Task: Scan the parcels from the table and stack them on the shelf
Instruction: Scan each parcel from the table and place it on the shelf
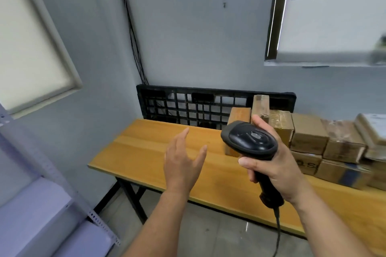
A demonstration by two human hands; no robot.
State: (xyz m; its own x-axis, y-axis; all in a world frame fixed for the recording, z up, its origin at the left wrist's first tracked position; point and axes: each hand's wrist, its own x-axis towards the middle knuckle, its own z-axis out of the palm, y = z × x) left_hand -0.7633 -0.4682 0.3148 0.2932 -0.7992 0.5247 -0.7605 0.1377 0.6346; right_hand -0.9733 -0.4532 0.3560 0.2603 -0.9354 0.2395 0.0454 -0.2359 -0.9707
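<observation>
A black corded barcode scanner [249,139] is gripped by its handle in my right hand [273,165], head pointing left over the table. My left hand [183,161] hovers above the bare left part of the wooden table [135,152], fingers spread, holding nothing. Several brown cardboard parcels [309,133] are stacked on the table's right half, behind and to the right of the scanner. One small parcel [239,116] stands nearest, partly hidden by the scanner. A white metal shelf [41,204] stands at the lower left.
A black plastic pallet [188,106] leans against the wall behind the table. Cables [133,37] run down the wall corner. The table's black folding legs [133,198] stand on the grey floor between table and shelf. A window blind [334,16] hangs upper right.
</observation>
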